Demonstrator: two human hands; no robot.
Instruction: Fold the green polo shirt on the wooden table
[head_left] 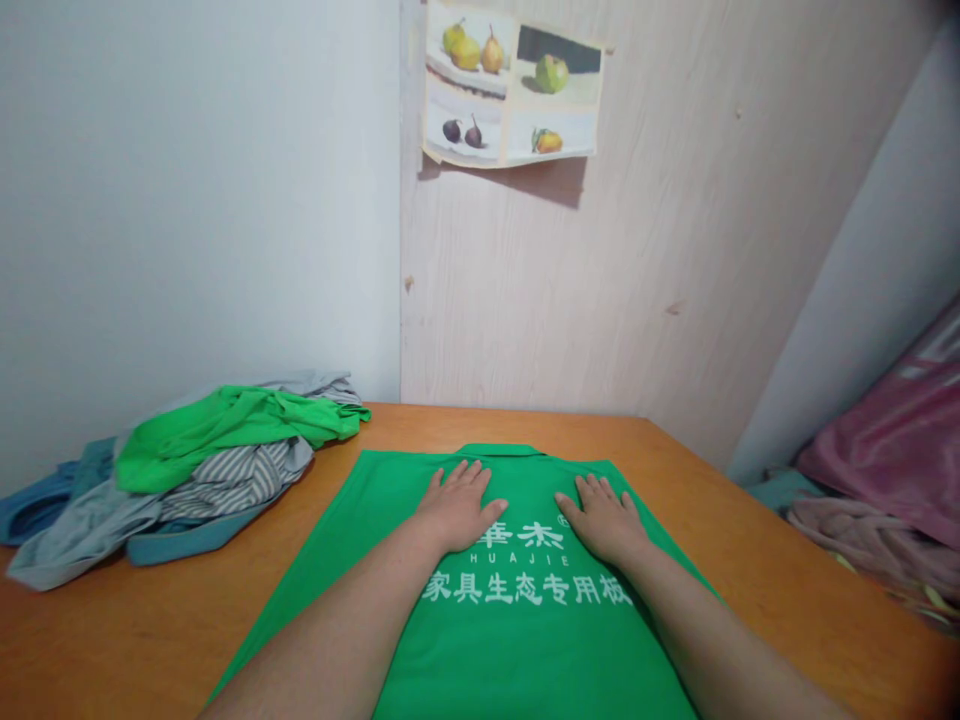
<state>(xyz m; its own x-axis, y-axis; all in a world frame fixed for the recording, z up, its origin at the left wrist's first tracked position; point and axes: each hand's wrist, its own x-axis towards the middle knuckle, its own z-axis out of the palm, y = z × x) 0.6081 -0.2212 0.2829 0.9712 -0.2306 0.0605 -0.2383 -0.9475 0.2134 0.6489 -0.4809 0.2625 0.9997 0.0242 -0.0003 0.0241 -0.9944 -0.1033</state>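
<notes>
Green shirt (540, 655), one, with white lettering (529, 588), lies spread on the orange-brown bench (750, 540), collar (501, 450) at the far end. Left hand (459, 508) and right hand (606, 518), both flattened with fingers extended, rest palm down on the fabric below the collar. Heap of clothes (225, 435), bright green, striped and blue-grey, lies at bench left; sheet of fruit pictures (514, 90) hangs on the wall (562, 300)

2 hands (459, 508) (609, 520) | 1 spread shirt (525, 645) | 1 table (720, 520) | 1 poster (511, 90), 4 panels (559, 75)
</notes>
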